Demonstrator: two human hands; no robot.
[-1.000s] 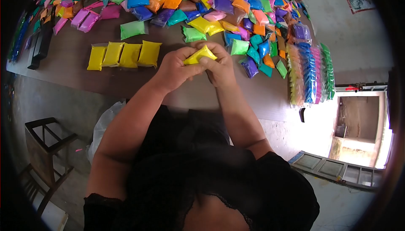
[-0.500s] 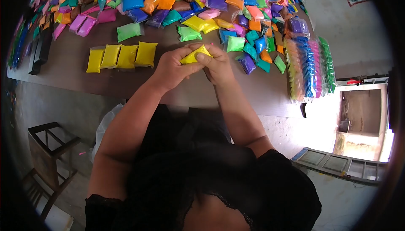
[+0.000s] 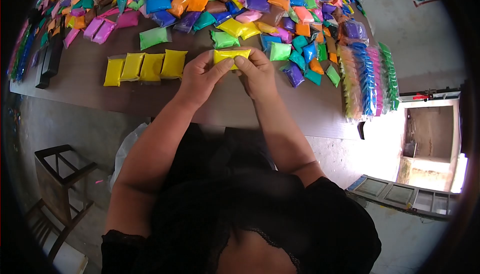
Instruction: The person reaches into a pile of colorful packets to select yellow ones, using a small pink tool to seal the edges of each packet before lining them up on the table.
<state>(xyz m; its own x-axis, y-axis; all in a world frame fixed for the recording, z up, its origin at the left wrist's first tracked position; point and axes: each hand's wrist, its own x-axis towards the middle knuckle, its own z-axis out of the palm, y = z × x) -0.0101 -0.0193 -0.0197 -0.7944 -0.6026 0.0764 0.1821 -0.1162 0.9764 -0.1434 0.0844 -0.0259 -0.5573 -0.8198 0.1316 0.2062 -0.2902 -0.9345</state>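
Note:
Between both hands I hold a yellow packet (image 3: 231,54) in clear wrapping, its long side lying crosswise. My left hand (image 3: 201,76) grips its left end, thumb on the near face. The right end is pinched by my right hand (image 3: 257,74), its thumb close to the other one. Fingers behind the packet are partly hidden. To the left, several yellow packets (image 3: 151,67) lie side by side in a row on the brown table (image 3: 165,99). Just beyond my hands lies a green packet (image 3: 224,40).
A heap of many-coloured packets (image 3: 200,0) covers the far side of the table. At the right edge lie stacked rows of packets, among them a blue row (image 3: 368,81). Black bars (image 3: 49,59) lie at the left. A wooden chair (image 3: 60,189) stands on the floor, lower left.
The yellow packet has turned from a slant to nearly level, and more of its face shows. My left hand has shifted slightly left, and both thumbs now press on its near side.

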